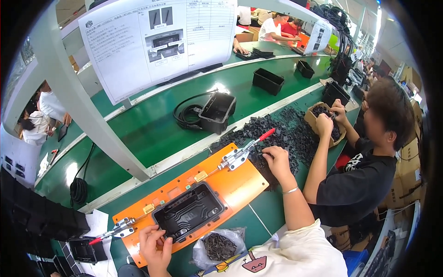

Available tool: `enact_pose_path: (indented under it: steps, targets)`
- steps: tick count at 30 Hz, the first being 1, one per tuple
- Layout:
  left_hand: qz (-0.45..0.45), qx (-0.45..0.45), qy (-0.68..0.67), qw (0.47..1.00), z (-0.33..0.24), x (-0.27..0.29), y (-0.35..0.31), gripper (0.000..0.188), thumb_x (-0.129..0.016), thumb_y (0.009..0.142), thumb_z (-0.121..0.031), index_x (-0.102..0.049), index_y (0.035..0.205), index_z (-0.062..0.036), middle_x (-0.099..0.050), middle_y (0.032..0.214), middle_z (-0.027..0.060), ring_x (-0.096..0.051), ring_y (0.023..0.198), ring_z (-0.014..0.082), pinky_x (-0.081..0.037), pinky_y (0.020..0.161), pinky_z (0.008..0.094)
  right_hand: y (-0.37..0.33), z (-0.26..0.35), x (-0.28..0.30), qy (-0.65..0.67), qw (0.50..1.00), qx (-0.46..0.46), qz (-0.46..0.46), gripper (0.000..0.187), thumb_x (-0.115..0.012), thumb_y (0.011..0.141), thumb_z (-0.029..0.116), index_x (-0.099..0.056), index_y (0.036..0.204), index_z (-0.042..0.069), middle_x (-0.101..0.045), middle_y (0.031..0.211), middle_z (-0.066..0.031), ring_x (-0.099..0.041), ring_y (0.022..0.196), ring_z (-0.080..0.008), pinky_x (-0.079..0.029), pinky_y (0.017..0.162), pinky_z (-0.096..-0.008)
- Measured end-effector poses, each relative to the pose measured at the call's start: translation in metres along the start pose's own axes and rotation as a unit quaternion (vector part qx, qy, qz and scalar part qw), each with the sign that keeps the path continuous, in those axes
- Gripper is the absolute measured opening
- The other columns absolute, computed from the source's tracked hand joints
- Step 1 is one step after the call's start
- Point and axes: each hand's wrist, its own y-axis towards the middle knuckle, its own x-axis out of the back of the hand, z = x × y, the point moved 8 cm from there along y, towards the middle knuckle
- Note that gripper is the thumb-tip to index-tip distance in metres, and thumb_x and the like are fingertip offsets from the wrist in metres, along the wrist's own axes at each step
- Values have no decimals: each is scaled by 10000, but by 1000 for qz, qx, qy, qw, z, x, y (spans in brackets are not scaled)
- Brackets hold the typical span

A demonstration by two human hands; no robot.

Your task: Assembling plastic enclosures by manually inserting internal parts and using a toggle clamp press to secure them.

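An open black plastic box sits in an orange fixture plate, which has a red-handled toggle clamp at its far right and another toggle clamp at its left end. My left hand is at the box's near left corner, fingers bent and thumb close to them; whatever they pinch, if anything, is hidden. Over the near edge of a heap of small black plastic parts, my right hand has thumb and fingertips together on what looks like one small black part.
A plastic bag of small dark parts lies close to me. Across the rail, a green conveyor carries a black box with a coiled cable and other black boxes. At right, a co-worker handles parts above a cardboard box.
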Motion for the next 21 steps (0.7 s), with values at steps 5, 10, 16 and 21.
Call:
enact_pose_path:
  steps: [5, 10, 16, 21]
  targets:
    - [-19, -8, 15, 1000, -8, 2, 3, 217, -723, 714, -19, -618, 901, 17, -543, 1027, 153, -518, 631, 108, -409, 522, 203, -3, -25, 19, 279, 952, -101, -76, 155, -597, 916, 120, -681, 1000, 21, -678, 882, -50, -571, 641, -82, -412, 511, -224]
    - [-16, -55, -12, 998, -53, 6, 18, 197, -697, 751, -55, -610, 916, 9, -554, 1005, 140, -492, 620, 96, -395, 539, 200, -12, 58, 1, 645, 709, -259, 119, 267, -519, 974, 208, -619, 1100, -5, -678, 896, -86, -561, 593, -73, -407, 491, -167]
    - [58, -53, -116, 990, -89, -33, 39, 337, -768, 697, -47, -621, 995, 6, -568, 950, 108, -511, 624, 93, -407, 533, 197, -55, 206, -22, 632, 627, -193, 413, 256, -497, 987, 216, -609, 1141, 45, -679, 914, -78, -602, 638, -63, -470, 554, -164]
    - [31, -8, -129, 991, -80, -37, 46, 457, -816, 651, -31, -625, 1065, -18, -511, 879, 37, -487, 663, 70, -384, 540, 197, -66, 271, -37, 673, 593, -111, 429, 245, -441, 1005, 139, -501, 1203, 7, -648, 965, -71, -622, 829, -82, -516, 659, -209]
